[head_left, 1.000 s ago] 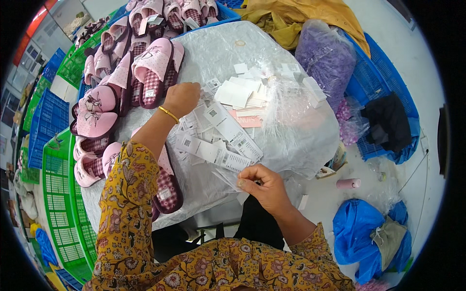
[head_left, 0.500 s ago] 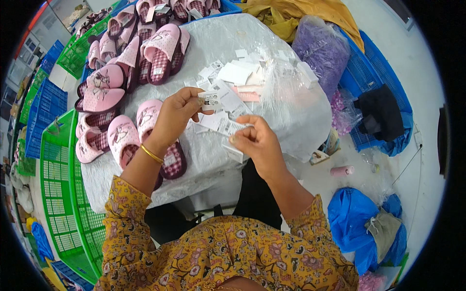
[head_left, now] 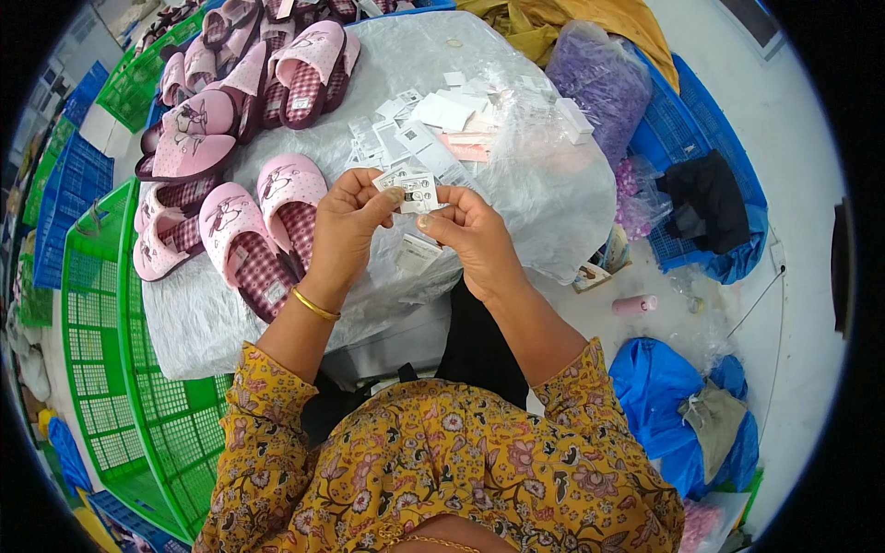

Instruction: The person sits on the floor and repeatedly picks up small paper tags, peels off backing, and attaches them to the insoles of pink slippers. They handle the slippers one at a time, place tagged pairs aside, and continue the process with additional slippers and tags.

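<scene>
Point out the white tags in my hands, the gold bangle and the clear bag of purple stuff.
White tags [head_left: 419, 193]: head view, front tag's printed face.
Gold bangle [head_left: 315, 306]: head view, band's middle.
Clear bag [head_left: 597, 90]: head view, plastic side.

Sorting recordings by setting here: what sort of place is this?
Probably a slipper workshop or packing room: many pink slippers sit in pairs and piles, loose white tags lie on the plastic-covered table, and plastic crates stand around.
</scene>
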{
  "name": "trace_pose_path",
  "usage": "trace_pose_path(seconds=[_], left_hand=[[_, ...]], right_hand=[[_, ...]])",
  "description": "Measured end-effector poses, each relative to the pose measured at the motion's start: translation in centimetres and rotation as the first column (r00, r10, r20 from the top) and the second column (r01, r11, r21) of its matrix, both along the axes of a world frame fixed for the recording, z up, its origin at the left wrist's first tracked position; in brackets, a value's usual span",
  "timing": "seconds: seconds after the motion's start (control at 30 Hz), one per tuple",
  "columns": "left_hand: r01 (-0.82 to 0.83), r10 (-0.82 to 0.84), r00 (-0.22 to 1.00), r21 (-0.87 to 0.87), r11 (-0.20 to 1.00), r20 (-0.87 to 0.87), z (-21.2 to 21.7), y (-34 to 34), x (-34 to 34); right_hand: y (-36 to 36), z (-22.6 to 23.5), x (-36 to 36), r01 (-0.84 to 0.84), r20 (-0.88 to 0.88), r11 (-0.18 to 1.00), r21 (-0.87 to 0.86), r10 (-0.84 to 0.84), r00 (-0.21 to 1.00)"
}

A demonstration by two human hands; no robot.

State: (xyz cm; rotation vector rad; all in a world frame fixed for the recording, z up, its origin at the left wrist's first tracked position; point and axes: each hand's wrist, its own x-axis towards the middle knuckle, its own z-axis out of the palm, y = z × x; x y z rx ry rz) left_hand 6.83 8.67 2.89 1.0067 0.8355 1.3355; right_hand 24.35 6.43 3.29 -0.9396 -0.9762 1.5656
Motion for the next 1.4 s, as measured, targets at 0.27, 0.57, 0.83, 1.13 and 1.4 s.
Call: trace_pose_path(seconds=[0.27,0.57,0.83,1.13,1.4], left_hand=[[-0.071,0.069,0.995,0.026,0.997,0.076,-0.4,-0.5,0.3],[-0.109,0.108,0.994,0.061,0.992,0.028,-0.8,-1.0,0.8],[-0.147,0.160,0.984,0.141,0.979,-0.083,-1.3,-2.0,0.8],[0.206,-0.195,0.958,0.034,0.978,-0.209,-0.7,-2.2,-2.6],[0.083,0.367,0.592,0.507,0.858,-0.718,0.5,1.2,-1.5]], right_hand=[[0.0,-0.6,-0.4,-0.009,-0.024,1.000,-0.006,0.009,1.000],[-0.1,-1.0,-0.1,-0.048,-0.047,0.998,-0.045,0.046,0.998],[-0.2,-1.1,0.3,-0.048,-0.014,0.994,-0.094,0.047,0.999],[-0.9,-1.7,1.5,0.005,0.194,0.999,0.037,-0.013,0.981],[0.0,-1.0,1.2,-0.056,0.464,0.968,0.246,-0.067,0.883]])
